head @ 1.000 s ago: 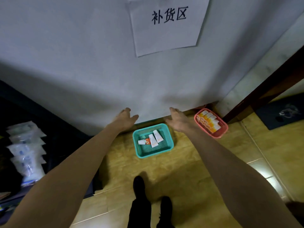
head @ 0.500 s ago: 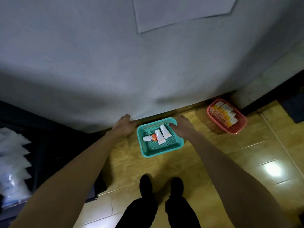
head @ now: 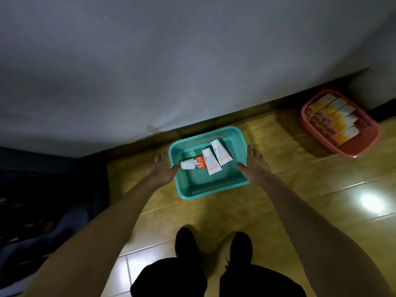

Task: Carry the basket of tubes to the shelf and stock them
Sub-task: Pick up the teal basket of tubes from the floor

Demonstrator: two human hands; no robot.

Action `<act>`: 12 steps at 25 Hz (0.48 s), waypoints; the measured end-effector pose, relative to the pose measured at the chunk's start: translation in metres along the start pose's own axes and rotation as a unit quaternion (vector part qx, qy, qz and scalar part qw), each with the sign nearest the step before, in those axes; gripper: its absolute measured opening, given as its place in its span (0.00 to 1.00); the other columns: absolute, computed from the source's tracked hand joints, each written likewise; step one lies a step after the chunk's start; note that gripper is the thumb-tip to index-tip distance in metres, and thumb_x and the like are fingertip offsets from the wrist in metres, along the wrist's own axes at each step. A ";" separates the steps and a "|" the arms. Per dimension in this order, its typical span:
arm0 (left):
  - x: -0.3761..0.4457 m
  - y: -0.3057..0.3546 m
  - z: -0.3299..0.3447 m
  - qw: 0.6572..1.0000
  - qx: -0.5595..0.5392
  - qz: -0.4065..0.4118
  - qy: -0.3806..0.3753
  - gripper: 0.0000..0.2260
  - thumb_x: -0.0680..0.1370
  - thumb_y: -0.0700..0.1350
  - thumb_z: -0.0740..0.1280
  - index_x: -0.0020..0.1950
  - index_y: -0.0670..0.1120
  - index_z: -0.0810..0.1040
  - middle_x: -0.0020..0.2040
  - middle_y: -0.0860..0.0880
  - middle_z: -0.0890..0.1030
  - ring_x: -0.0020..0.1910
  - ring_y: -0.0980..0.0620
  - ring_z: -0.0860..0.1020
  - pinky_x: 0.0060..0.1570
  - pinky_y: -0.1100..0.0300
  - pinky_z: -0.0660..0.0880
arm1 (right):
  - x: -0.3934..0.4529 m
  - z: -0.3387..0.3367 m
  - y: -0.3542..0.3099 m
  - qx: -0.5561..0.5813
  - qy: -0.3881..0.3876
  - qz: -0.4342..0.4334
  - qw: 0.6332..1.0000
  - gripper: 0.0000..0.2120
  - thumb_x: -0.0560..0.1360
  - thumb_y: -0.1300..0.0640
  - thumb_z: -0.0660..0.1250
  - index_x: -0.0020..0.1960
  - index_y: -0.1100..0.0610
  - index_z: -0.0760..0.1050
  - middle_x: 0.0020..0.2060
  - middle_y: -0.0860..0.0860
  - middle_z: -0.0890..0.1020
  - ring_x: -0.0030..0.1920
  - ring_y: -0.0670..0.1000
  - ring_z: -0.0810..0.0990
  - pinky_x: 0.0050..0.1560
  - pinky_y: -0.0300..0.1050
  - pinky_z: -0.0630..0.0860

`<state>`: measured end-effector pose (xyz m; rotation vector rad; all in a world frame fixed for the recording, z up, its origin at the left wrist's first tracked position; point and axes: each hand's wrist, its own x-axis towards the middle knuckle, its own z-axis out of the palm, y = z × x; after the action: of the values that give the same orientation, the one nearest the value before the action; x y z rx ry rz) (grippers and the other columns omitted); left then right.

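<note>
Your left hand point(head: 162, 168) is on the left rim of the teal basket point(head: 214, 190), your right hand point(head: 255, 165) on the right rim; thumbs hook over the edges, fingers down the outside, gripping it. The basket sits on the yellow tiled floor point(head: 289, 189) close to the wall's bottom edge. Three tubes point(head: 211, 161) lie in its far half. A red basket point(head: 362, 146) of boxes sits near the floor's far right corner.
</note>
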<state>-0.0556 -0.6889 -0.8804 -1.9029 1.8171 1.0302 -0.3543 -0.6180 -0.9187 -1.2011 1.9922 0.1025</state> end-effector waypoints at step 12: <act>0.198 -0.065 0.156 0.983 -0.121 -0.134 0.030 0.46 0.76 0.53 0.70 0.80 0.38 0.43 0.80 0.35 0.50 0.78 0.36 0.55 0.75 0.46 0.58 | 0.173 0.116 0.052 0.018 0.052 0.027 0.998 0.46 0.76 0.46 0.67 0.80 0.61 0.42 0.79 0.60 0.50 0.77 0.64 0.53 0.72 0.61 0.61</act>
<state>-0.0499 -0.7197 -1.1387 -2.2690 1.4635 1.1506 -0.3680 -0.6616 -1.1286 -1.1515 2.1083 0.0324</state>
